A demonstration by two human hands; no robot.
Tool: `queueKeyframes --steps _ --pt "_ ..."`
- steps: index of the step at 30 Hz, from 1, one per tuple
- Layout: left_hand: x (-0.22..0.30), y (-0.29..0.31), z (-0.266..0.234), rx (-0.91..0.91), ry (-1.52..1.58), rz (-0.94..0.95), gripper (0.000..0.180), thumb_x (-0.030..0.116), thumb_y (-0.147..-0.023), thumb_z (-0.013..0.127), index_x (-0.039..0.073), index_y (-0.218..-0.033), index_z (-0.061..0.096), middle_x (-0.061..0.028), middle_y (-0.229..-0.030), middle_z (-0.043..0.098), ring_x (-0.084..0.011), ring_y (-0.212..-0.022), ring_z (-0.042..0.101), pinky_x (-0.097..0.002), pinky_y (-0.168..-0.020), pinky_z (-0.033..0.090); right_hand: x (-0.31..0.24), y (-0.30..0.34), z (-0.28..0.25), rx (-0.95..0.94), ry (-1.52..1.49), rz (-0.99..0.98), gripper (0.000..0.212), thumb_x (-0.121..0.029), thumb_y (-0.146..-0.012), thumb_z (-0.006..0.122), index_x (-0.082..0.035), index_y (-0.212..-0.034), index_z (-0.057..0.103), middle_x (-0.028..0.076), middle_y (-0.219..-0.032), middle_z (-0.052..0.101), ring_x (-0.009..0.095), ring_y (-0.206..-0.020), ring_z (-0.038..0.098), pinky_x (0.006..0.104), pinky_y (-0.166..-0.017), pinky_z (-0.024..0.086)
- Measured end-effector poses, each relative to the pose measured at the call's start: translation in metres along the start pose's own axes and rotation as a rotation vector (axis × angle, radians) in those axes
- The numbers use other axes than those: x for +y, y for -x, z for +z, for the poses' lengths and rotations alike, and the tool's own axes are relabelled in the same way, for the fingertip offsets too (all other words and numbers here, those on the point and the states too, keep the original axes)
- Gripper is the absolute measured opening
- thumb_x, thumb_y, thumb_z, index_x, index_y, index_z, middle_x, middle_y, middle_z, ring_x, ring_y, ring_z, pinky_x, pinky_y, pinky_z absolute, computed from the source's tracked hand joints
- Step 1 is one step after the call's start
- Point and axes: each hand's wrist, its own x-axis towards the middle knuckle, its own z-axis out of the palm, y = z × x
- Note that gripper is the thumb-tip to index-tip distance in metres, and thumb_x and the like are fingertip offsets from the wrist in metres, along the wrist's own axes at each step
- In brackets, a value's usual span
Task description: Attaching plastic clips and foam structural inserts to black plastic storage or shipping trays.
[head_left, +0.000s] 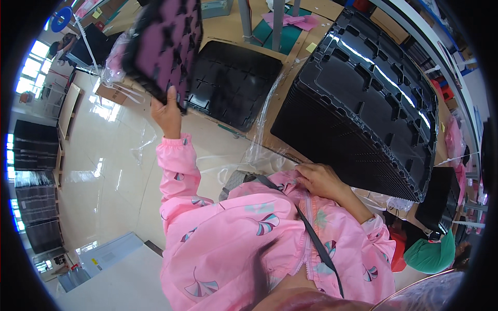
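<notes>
My left hand (pixel 166 115) is closed on the lower edge of a black plastic tray (pixel 171 46). That tray is tilted up on edge and blurred, and its face shows pink areas between black dividers. Behind it, another black tray (pixel 236 78) with cross-shaped ridges lies flat on the table. My right hand (pixel 322 181) rests against the front of my pink jacket, fingers loosely bent and nothing visible in them. Beside it, on the right, stands a tall stack of black trays (pixel 358 103).
Grey metal posts (pixel 277 26) rise from the table behind the flat tray. Clear plastic wrap (pixel 264 119) hangs over the table's front edge. Pink sheets (pixel 295 22) lie on a green mat. A cardboard box (pixel 118 95) is at the left, and a green bag-like item (pixel 430 255) sits low on the right.
</notes>
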Motion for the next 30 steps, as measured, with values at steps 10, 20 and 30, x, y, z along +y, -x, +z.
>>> queueKeyframes --steps 10,20,30 --pt "-0.006 -0.001 0.026 -0.031 -0.16 0.054 0.021 0.011 -0.078 0.065 -0.002 -0.094 0.059 -0.0067 -0.08 0.062 -0.0126 -0.071 0.056 -0.0242 -0.068 0.044 0.011 0.003 0.01 0.122 -0.075 0.009 0.024 -0.017 -0.077 0.054 0.0 -0.094 0.054 0.015 -0.086 0.059 0.033 -0.083 0.056 0.0406 -0.07 0.046" --pt "0.019 -0.021 -0.014 0.243 0.821 -0.43 0.032 -0.004 -0.081 0.054 0.002 -0.112 0.049 -0.0109 -0.104 0.056 -0.0217 -0.097 0.053 -0.0363 -0.087 0.044 0.018 -0.052 0.041 0.071 -0.561 0.101 0.041 -0.017 -0.078 0.06 0.004 -0.111 0.049 0.016 -0.094 0.061 0.025 -0.084 0.059 0.0304 -0.074 0.046" --pt "-0.022 0.062 -0.063 0.183 0.901 -0.945 0.035 0.015 -0.089 0.046 -0.004 -0.118 0.041 -0.0159 -0.118 0.048 -0.0276 -0.108 0.048 -0.0427 -0.092 0.041 -0.054 -0.156 0.022 0.123 -1.362 0.138 0.027 -0.015 -0.078 0.062 0.004 -0.095 0.056 0.004 -0.087 0.058 0.01 -0.077 0.053 0.0235 -0.07 0.045"
